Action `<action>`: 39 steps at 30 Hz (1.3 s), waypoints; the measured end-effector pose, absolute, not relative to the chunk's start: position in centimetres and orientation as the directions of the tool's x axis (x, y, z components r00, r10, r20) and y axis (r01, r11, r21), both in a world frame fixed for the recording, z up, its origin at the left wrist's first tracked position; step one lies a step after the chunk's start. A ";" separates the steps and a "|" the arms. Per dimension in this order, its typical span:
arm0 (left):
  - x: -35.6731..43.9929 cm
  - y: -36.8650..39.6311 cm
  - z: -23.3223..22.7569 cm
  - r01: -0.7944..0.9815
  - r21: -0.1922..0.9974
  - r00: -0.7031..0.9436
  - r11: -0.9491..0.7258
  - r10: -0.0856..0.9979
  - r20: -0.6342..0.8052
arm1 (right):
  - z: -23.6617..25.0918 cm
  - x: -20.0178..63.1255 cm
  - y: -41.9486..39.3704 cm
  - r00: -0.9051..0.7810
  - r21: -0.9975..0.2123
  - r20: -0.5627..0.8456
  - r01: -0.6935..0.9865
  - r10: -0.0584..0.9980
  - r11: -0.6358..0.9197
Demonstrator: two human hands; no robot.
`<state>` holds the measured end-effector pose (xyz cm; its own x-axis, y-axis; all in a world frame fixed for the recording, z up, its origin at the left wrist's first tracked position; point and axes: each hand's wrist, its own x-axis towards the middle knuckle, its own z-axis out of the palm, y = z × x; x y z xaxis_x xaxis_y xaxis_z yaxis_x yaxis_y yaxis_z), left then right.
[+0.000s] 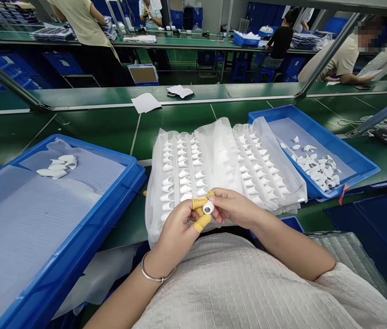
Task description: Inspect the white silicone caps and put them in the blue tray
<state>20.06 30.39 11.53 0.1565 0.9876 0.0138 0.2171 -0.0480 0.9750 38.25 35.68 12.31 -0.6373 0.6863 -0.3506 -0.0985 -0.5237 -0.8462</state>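
Fingers of both your hands are pinched nearly closed around one small white plastic cap. From the left, a blue tray bears a few loose white shells; next, your left hand grips the cap in yellow finger cots, before the rows of a white molded tray. Your right hand pinches its other side; beyond, a blue bin holds a heap of shells. You seem to be handling this single piece; the next move calls for a light, steady pinch.
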 end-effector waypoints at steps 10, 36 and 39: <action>18.8 30.7 10.7 0.211 0.976 0.090 -0.053 0.995 0.035 | 16.1 42.7 38.5 -0.359 -0.975 -0.135 -0.117 0.923 -0.188; 19.8 32.0 11.4 0.613 0.720 0.227 -0.325 0.945 0.234 | 13.0 38.8 35.0 -0.411 -0.986 -0.152 0.003 0.899 -0.166; 20.0 31.9 11.3 0.634 0.696 0.216 -0.337 0.941 0.259 | 12.7 38.7 35.0 -0.433 -0.973 -0.202 -0.009 0.878 -0.229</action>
<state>20.00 31.94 11.34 0.2164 0.9414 0.2587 0.6338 -0.3370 0.6962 38.73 34.99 12.72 -0.4330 0.8784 -0.2024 -0.0090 -0.2287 -0.9735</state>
